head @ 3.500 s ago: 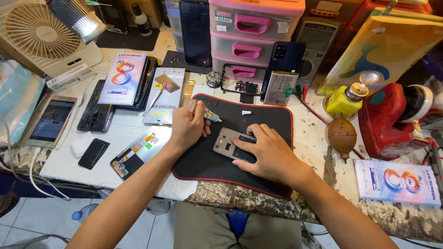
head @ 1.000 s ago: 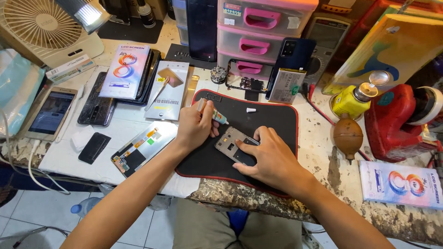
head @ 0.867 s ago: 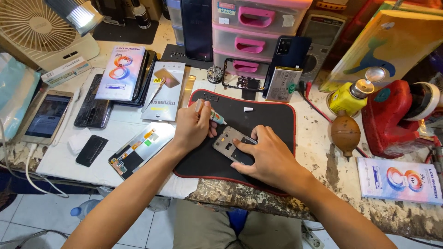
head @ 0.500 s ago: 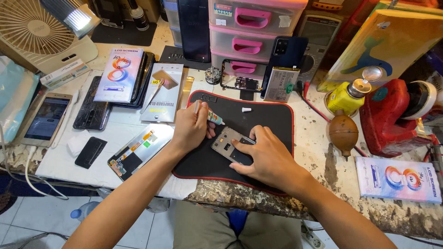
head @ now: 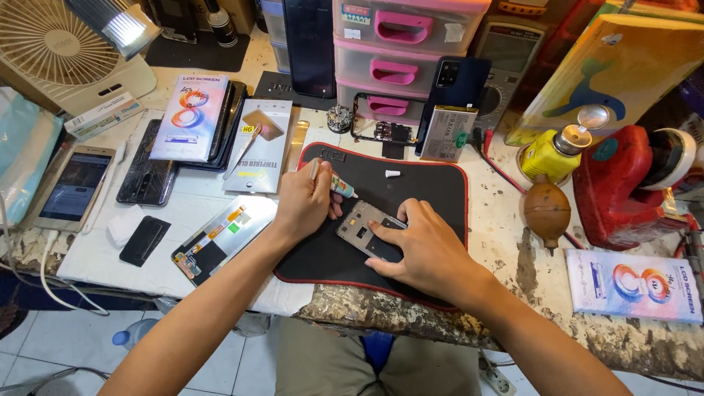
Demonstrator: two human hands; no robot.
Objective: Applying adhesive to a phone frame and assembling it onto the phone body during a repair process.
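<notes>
While we look down from the head camera, our left hand (head: 302, 202) pinches a small glue tube (head: 334, 182), nozzle aimed at a phone frame (head: 364, 229) that our right hand (head: 422, 249) presses flat on the black mat (head: 433, 180). We judge gluing is underway; next calls for steady tracing. Mat edges lie close, with the desk (head: 506, 213) crowded around.

I see a worn, stained workbench (head: 513, 242) carrying a black red-edged mat (head: 433, 183), a white fan (head: 66, 51), pink drawers (head: 400, 70), boxed screens (head: 192, 117), a white phone (head: 73, 187), a yellow bottle (head: 557, 150) and a brown bulb blower (head: 548, 213).
</notes>
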